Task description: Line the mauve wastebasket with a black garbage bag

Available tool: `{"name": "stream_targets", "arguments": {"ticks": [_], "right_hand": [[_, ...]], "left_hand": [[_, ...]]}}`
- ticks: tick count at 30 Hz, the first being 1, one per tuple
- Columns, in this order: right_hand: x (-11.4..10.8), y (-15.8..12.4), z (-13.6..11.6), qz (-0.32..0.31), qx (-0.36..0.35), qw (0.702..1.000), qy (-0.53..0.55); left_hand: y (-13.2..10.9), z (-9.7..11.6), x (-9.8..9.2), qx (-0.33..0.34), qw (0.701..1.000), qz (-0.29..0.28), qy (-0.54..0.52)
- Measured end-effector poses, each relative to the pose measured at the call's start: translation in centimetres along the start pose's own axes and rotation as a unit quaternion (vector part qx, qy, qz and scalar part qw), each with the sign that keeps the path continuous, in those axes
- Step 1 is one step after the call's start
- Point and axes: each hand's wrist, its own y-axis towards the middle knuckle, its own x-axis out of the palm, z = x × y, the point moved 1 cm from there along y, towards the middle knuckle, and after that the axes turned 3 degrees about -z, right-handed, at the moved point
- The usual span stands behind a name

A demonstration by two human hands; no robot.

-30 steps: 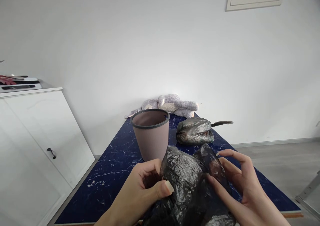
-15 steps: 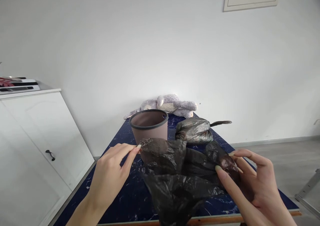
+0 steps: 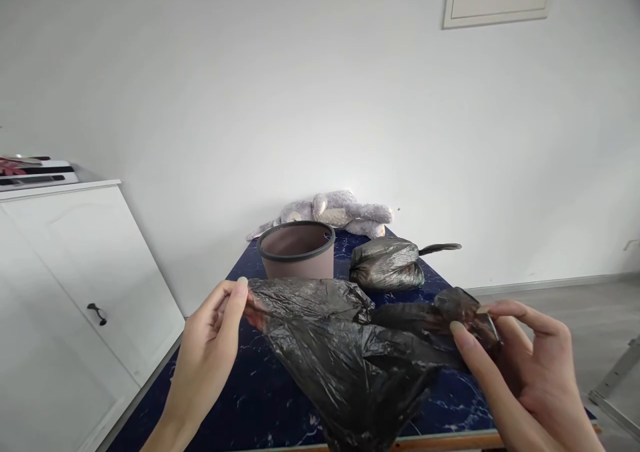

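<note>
A thin black plastic bag is stretched between my two hands above the table, its lower part hanging down past the front edge. My left hand pinches one corner between thumb and fingers, and some fingers show reddish through the film. At the other end, my right hand grips a bunched part of the bag with thumb and fingertips. Just behind the bag stands a brownish bin with a dark rim, its lower part hidden. Right of the bin lies a filled, knotted black bag, one tail sticking out.
A grey plush toy lies at the table's far end against the wall. The table has a dark blue marbled top. On the left is a white cabinet with items on it; a metal frame stands at the right.
My left hand has moved left and turned, its thumb now on top at the bag's corner. My right hand has shifted slightly right, and the bag is spread wider.
</note>
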Motion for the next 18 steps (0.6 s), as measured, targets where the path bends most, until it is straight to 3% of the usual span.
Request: {"name": "stream_targets", "arguments": {"ticks": [4, 7, 8, 10, 12, 14, 16, 18], "right_hand": [[-0.2, 0.5, -0.1, 0.004, -0.017, 1.0, 0.017], [-0.1, 1.0, -0.3, -0.008, -0.053, 0.998, 0.016], [0.0, 1.1, -0.4, -0.014, -0.07, 0.997, 0.013], [0.2, 1.4, -0.8, -0.026, -0.096, 0.995, 0.005], [0.6, 1.6, -1.5, -0.031, -0.099, 0.995, 0.009], [1.0, 1.8, -2.2, -0.033, -0.086, 0.996, 0.021], [1.3, 2.1, -2.7, -0.042, -0.085, 0.995, 0.037], [1.6, 2.5, -2.9, -0.06, -0.106, 0.991, 0.052]], "left_hand": [[1.0, -1.7, 0.2, 0.033, 0.998, 0.033, 0.047], [1.0, -1.5, 0.7, 0.161, 0.982, 0.062, 0.077], [0.9, -1.1, 1.0, 0.21, 0.974, 0.033, 0.084], [0.6, -0.2, 1.6, 0.272, 0.955, -0.085, 0.084], [0.5, 0.8, 2.2, 0.266, 0.935, -0.219, 0.08], [0.6, 1.6, 2.7, 0.218, 0.919, -0.315, 0.094], [0.9, 2.2, 3.0, 0.186, 0.912, -0.352, 0.102], [1.1, 2.8, 3.2, 0.168, 0.92, -0.345, 0.082]]}}
